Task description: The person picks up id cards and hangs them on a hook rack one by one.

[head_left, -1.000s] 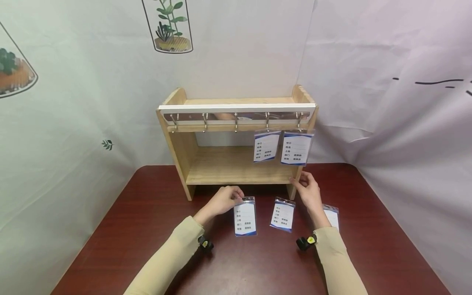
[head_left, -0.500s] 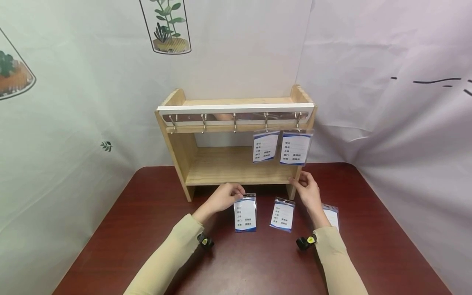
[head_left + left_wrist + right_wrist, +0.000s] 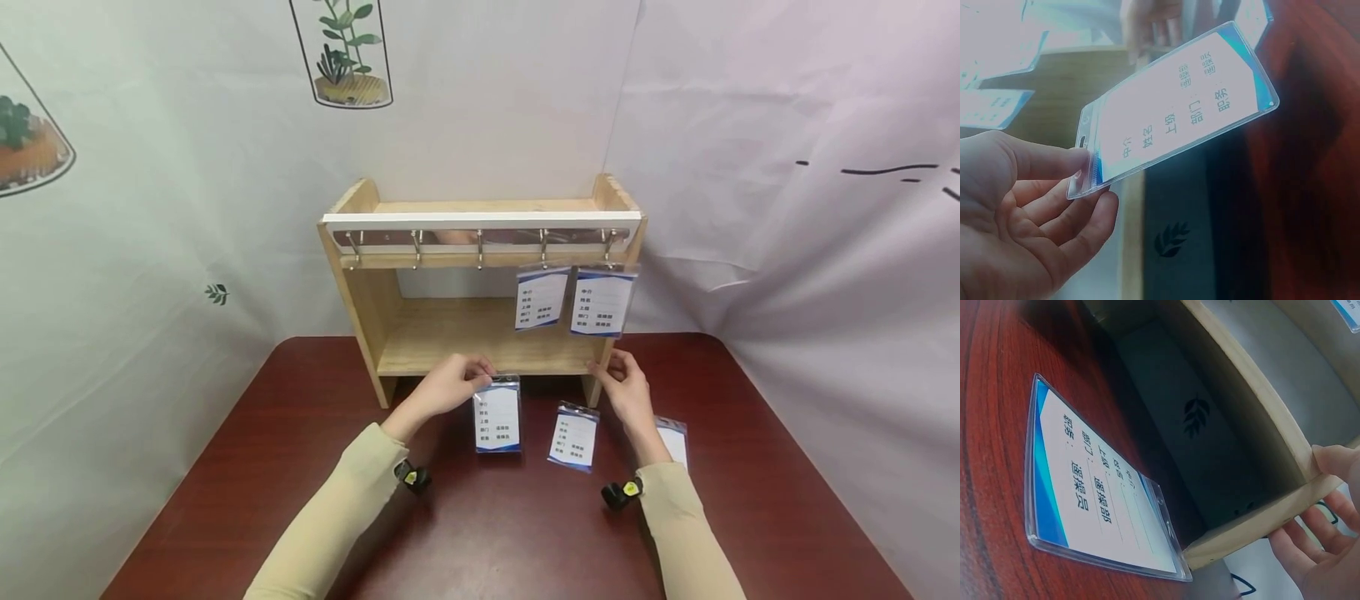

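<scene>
My left hand (image 3: pixel 452 383) pinches a clear-sleeved badge (image 3: pixel 1172 106) by its slotted top edge, thumb on one side and fingers behind. In the head view the badge hangs print side toward me, in front of the lower shelf board. My right hand (image 3: pixel 628 392) grips the right side panel (image 3: pixel 1260 522) of the wooden rack (image 3: pixel 487 333), thumb on the inner side and fingers outside. Between the hands a second badge (image 3: pixel 574 437) lies on the table. Another badge (image 3: pixel 672 440) lies partly hidden behind the right forearm.
A row of metal hooks (image 3: pixel 480 248) runs along the rack's front. Two badges hang at its right end, a tilted badge (image 3: pixel 542 298) and a straighter badge (image 3: pixel 603 302). The dark red table (image 3: pixel 315 467) meets a printed white backdrop (image 3: pixel 187 208).
My left hand has lifted the pinched badge up toward the lower shelf, away from the tabletop. The right hand keeps its grip on the side panel.
</scene>
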A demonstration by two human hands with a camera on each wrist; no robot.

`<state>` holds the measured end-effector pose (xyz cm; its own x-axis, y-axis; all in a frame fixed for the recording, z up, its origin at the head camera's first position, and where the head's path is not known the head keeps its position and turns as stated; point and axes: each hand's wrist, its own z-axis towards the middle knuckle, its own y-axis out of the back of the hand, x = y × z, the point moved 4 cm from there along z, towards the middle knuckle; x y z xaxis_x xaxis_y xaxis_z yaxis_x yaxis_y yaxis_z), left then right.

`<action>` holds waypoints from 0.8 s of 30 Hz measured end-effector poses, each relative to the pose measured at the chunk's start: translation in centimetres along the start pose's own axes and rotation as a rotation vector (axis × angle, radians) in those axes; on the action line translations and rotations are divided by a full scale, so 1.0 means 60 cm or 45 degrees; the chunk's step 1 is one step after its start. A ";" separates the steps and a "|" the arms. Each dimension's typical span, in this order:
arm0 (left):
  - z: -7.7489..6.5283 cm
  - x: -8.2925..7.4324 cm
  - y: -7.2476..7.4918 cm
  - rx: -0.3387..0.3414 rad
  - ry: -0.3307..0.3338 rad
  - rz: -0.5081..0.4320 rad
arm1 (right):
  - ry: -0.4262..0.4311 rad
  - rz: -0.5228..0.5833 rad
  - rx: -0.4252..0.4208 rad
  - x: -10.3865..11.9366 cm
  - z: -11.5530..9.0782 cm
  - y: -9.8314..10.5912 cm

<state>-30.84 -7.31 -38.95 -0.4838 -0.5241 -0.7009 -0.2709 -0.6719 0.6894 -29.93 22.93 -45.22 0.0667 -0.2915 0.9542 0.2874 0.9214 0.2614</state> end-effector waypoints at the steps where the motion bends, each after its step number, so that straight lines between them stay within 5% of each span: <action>1: 0.001 -0.002 0.005 -0.007 -0.003 -0.001 | 0.001 0.003 -0.001 0.000 0.000 0.000; 24: 0.014 -0.060 0.080 -0.144 -0.083 0.047 | 0.003 0.017 -0.003 0.000 -0.001 -0.001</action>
<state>-31.11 -8.23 -32.98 -0.5461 -0.5168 -0.6593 -0.1579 -0.7094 0.6869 -29.89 22.83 -45.25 0.0724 -0.2799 0.9573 0.2890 0.9245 0.2485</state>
